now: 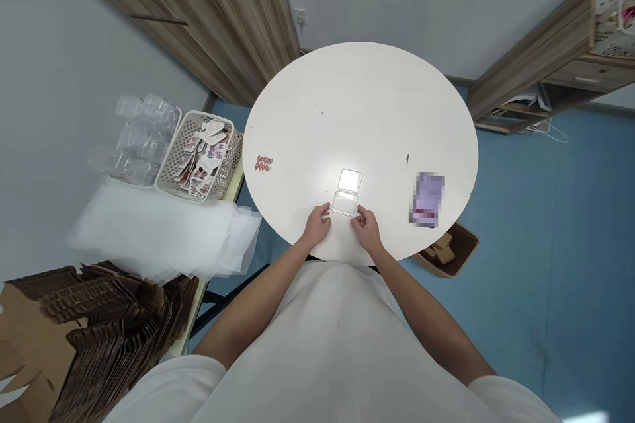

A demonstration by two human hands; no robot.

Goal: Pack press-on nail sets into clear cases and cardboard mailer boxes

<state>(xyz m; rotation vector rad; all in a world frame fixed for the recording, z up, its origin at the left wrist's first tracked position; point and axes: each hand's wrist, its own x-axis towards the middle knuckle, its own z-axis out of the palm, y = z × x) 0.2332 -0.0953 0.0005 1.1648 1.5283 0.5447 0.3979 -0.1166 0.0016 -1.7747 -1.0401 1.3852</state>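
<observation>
A small clear plastic box (346, 202) lies on the white round table (362, 99), its lid (350, 180) hinged back on the far side. No contents show inside it. Just left of the box is my left hand (318, 224), open, with thumb and fingers apart and a small gap to the box. My right hand (366, 227) is at the box's near right corner, thumb and fingers parted; whether the fingertips touch the edge I cannot tell. Farther left on the table lies a card of small reddish-brown oval pieces (263, 164).
A blurred purple item (427, 199) lies on the table's right side. Left of the table are a white basket (193, 120) of cards, clear plastic boxes (143, 139), translucent sheets (163, 228) and folded cardboard (99, 324). An open carton (459, 248) stands on the floor at right.
</observation>
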